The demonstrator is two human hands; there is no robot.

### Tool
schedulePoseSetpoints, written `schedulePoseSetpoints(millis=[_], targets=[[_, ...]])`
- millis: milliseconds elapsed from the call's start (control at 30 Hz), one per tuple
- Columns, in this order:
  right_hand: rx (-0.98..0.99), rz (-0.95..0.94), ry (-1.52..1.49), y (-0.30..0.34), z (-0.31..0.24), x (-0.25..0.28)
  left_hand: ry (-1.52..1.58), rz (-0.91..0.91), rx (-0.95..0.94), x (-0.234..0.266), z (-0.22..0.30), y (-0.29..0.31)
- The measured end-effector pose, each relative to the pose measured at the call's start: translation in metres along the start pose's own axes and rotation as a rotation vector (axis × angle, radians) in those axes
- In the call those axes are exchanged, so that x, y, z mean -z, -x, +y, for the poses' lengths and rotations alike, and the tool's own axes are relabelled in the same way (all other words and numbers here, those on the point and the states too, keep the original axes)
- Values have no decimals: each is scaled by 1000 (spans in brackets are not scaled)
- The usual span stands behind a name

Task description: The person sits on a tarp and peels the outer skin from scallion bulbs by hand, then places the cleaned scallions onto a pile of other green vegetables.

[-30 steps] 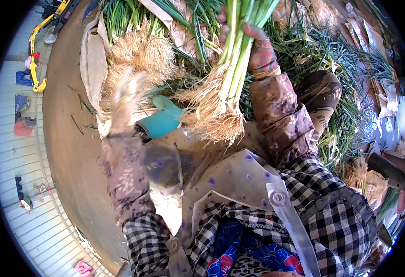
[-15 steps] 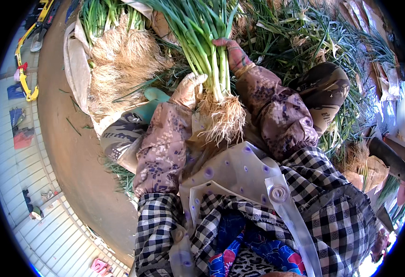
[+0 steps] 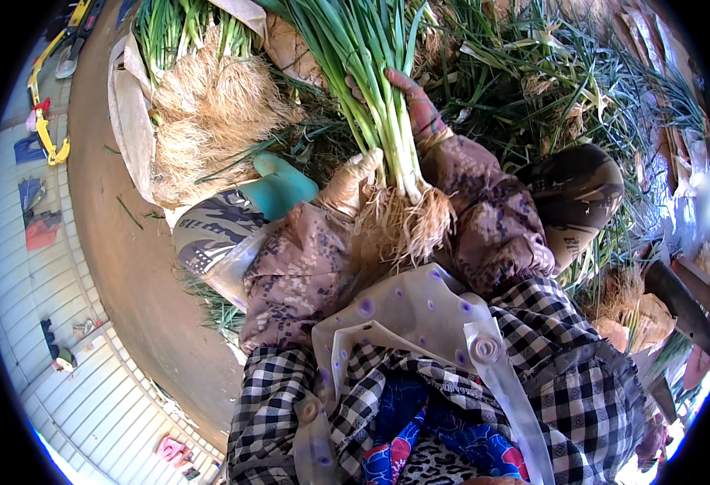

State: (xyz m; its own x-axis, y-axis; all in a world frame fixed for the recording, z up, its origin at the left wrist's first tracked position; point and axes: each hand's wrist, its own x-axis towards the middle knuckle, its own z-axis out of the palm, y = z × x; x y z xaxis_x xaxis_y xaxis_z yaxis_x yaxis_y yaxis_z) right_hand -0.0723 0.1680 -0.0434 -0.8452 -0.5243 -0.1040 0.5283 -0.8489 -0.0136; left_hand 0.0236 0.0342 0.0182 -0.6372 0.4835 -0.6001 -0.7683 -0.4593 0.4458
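A bunch of green onions (image 3: 382,105) is between my hands, leaning so that its leaves rise to the upper left. Its pale, tangled roots (image 3: 420,225) hang over my lap. My right hand (image 3: 414,103), in a reddish glove, is wrapped round the stalks from the right, with fingertips showing on their far left side. Low on the white stems, just above the roots, my left hand (image 3: 358,179) in a pale glove is closed against the bunch; most of its fingers are hidden.
Root-on green onions (image 3: 221,105) lie stacked on cloth at the upper left. Loose green leaves (image 3: 525,89) cover the ground at the upper right. A clear spotted plastic apron (image 3: 403,303) covers my lap, a teal boot (image 3: 285,184) beside it. At far right is a dark blade-like piece (image 3: 678,303).
The bunch has shifted slightly right and down toward my lap, leaning more. Both hands have moved with it and keep their grip. My left forearm has swung inward, showing more of the boot.
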Motion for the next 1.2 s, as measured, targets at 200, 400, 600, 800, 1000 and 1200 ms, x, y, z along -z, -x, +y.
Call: schedulePoseSetpoints(millis=[200, 400, 600, 800, 1000, 1200], targets=[[-32, 92, 25, -13, 16, -3, 102, -2, 11, 5, -2, 10], [-1, 258, 682, -1, -4, -15, -70, -295, 19, -16, 9, 7], [-65, 125, 550, -7, -23, 11, 101, -297, -48, -30, -3, -29], [307, 248, 985, 53, -63, -36, -102, -301, -6, -18, 45, -58], [578, 213, 1980, 87, -36, -54, -69, -246, 39, -5, 57, -92], [-17, -172, 1339, 145, -9, -111, -123, -219, -23, 6, 45, -125]])
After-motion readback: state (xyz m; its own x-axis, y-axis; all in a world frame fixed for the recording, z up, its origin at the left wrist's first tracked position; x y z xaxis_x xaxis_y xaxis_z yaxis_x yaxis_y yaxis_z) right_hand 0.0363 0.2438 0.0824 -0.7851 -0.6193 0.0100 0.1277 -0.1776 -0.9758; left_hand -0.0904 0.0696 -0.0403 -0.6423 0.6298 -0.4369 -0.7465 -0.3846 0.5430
